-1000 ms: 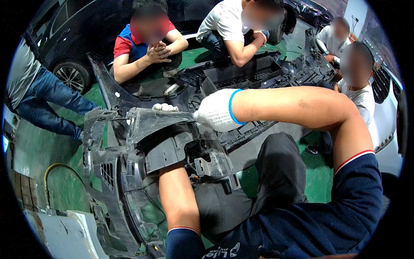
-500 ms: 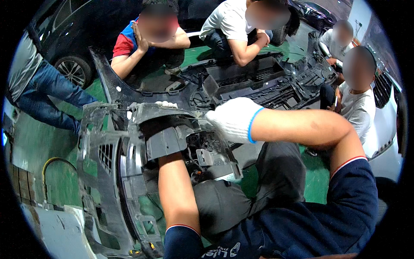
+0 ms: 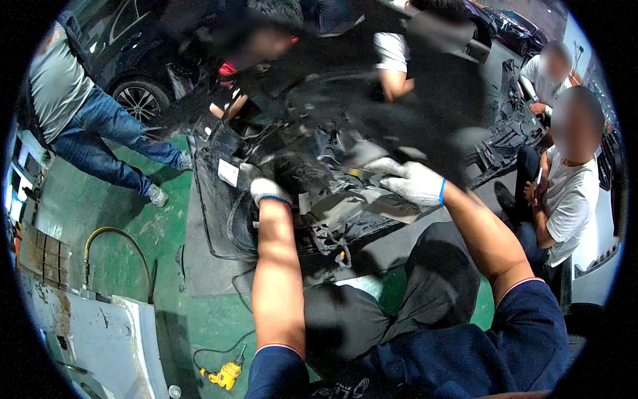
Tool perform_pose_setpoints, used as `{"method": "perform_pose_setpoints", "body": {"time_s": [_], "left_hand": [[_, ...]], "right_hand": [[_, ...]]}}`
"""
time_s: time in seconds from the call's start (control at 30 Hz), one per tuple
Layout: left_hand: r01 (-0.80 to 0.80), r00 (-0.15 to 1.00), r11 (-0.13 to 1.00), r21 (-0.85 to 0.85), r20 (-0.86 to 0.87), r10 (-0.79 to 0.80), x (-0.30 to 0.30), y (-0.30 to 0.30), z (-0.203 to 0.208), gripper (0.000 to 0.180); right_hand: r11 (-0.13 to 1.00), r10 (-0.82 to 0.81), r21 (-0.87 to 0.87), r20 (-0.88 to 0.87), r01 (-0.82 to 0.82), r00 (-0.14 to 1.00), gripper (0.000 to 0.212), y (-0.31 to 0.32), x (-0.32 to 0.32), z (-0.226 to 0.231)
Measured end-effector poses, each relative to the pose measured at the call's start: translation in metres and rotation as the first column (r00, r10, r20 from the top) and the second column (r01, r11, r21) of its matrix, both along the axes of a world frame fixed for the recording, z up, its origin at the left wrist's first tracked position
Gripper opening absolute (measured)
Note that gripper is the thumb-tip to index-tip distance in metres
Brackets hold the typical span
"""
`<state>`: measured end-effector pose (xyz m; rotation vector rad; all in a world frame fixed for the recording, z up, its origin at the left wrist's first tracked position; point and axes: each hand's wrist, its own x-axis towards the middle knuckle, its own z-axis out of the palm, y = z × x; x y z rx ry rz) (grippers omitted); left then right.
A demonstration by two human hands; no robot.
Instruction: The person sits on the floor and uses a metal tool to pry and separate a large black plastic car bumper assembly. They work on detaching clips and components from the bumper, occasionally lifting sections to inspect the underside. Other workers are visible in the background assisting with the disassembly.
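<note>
A large black plastic car part (image 3: 425,100), probably a bumper, is smeared by motion across the far side, partly covering two people. My left hand (image 3: 269,191), in a white knit glove with a blue cuff, is at the left side of a jumble of dark parts and wiring. Its fingers are blurred and partly hidden. My right hand (image 3: 417,183), gloved the same way, reaches leftward over the parts with its fingers stretched out, and nothing shows in its grasp. Between my hands lie loose wires with a small orange connector (image 3: 341,258). A white label (image 3: 228,173) shows beside my left hand.
A yellow power drill (image 3: 226,374) with a cord lies on the green floor near my left arm. A pale panel (image 3: 93,332) and a yellow hose (image 3: 100,233) are at left. One person (image 3: 100,126) stands far left; another (image 3: 565,193) crouches at right.
The grey frame part at left has gone from in front of me, uncovering the floor and drill. My left hand came out from under it. My right hand moved right and its fingers extended.
</note>
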<state>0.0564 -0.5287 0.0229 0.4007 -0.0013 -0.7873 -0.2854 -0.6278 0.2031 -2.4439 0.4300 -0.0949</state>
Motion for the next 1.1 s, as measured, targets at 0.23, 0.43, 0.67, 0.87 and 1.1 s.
{"method": "perform_pose_setpoints", "body": {"time_s": [0.23,0.43,0.67,0.87,1.1], "left_hand": [[-0.386,0.841,0.763,0.518,0.538,0.061,-0.054,0.017,0.052,0.073],[-0.525,0.715,0.674,0.520,0.699,0.018,-0.090,0.036,0.058,0.051],[-0.566,0.670,0.643,0.516,0.742,-0.004,-0.091,0.033,0.065,0.043],[-0.662,0.557,0.570,0.487,0.829,-0.061,-0.084,0.046,0.095,0.050],[-0.630,0.367,0.580,0.516,0.856,-0.364,-0.112,0.064,0.086,0.036]], "right_hand": [[0.951,-0.227,0.218,0.013,0.218,0.974,0.041,-0.022,-0.076,-0.052],[0.883,-0.457,0.112,-0.015,0.456,0.889,0.041,0.030,-0.162,-0.076],[0.970,-0.220,0.031,-0.312,0.241,0.924,0.043,0.067,-0.170,-0.068],[0.790,-0.317,0.415,-0.352,0.451,0.881,0.040,0.104,-0.138,-0.054],[0.990,-0.100,-0.105,-0.025,0.097,0.995,0.040,0.048,-0.069,-0.038]]}}
